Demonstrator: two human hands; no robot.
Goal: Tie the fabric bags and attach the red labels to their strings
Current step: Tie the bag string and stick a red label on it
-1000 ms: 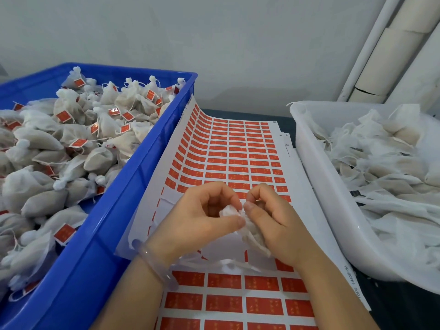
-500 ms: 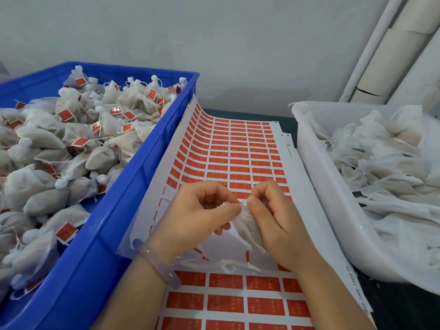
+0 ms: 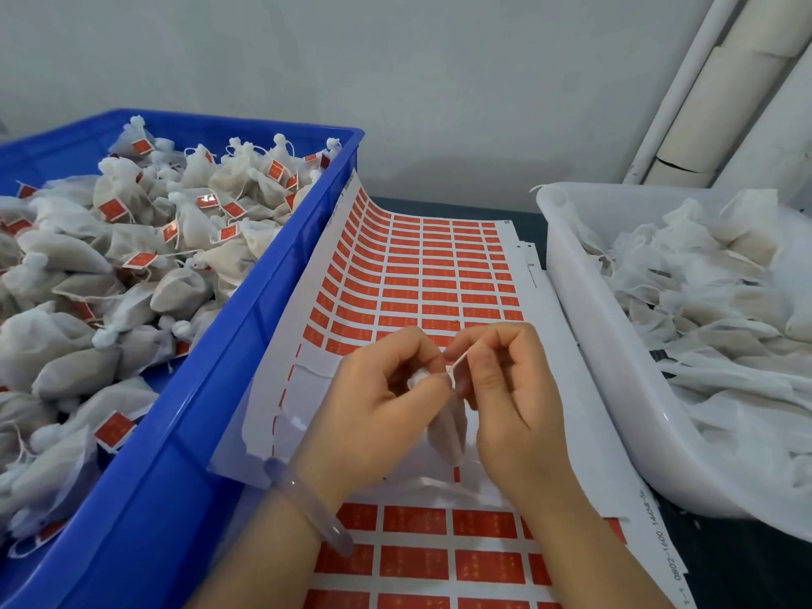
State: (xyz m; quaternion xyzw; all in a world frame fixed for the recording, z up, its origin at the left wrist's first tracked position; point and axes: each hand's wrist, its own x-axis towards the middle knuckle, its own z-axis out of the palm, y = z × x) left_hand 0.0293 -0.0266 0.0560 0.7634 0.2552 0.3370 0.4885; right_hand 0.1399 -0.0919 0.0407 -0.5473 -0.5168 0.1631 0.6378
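Tying looks to be the step in progress, judging by the grip. Both hands meet low in the middle of the frame on a small white bag [image 3: 449,426]. The left hand [image 3: 382,406], with a clear bracelet [image 3: 309,509] at the wrist, has its thumb and fingers curled round the bag's gathered neck, and the body of the bag hangs between the palms. The right hand [image 3: 509,389] pinches a thin string [image 3: 461,359] that runs up from the neck, fairly taut. I cannot tell whether a knot is formed, because the fingers hide it.

Beneath lies the label sheet [image 3: 433,274], with red labels in rows. It curls up against the blue crate [image 3: 197,454] at the left, which holds tied bags [image 3: 66,336] that carry labels. The white tub [image 3: 615,389] at the right holds loose bags [image 3: 712,309]. No label shows on this string.

Next, I judge, the knot needs pulling snug. Then one hand must let go to peel a red label off the sheet and fold it round the string.
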